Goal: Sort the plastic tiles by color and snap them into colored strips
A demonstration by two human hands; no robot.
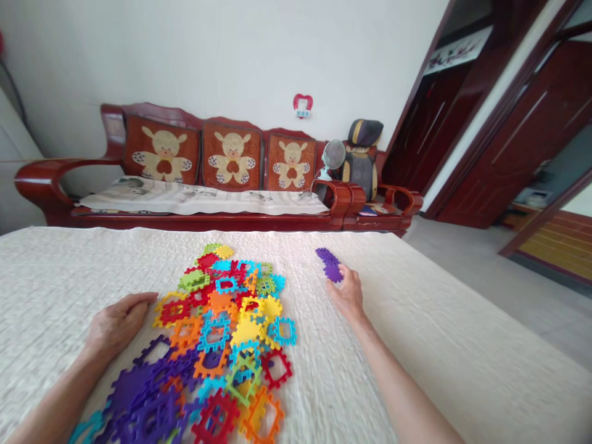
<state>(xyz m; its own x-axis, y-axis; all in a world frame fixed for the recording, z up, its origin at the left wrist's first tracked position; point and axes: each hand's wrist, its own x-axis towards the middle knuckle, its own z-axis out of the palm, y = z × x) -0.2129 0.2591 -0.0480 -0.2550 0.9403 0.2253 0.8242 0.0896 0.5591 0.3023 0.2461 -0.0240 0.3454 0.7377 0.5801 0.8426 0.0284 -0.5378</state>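
Observation:
My right hand [348, 292] reaches over the cloth with thumb and fingers closed on the near edge of a solid purple interlocking tile [333, 273]. Just beyond it, and touching or overlapping it, lies a second purple tile [326, 255] with an openwork surface. My left hand [116, 322] rests on the cloth at the left of the pile, its fingers loosely curled in, the index finger pointing at the pieces; I see nothing in it. Closest to it are a yellow frame piece [161, 303] and a red frame piece [175, 312].
A heap of toothed plastic pieces [215, 333] in several colours covers the middle of the table, which has a cream quilted cloth [439, 345]. Behind the table stand a wooden sofa [55, 185] with bear cushions [231, 154], a small fan [333, 154] and a chair [400, 198].

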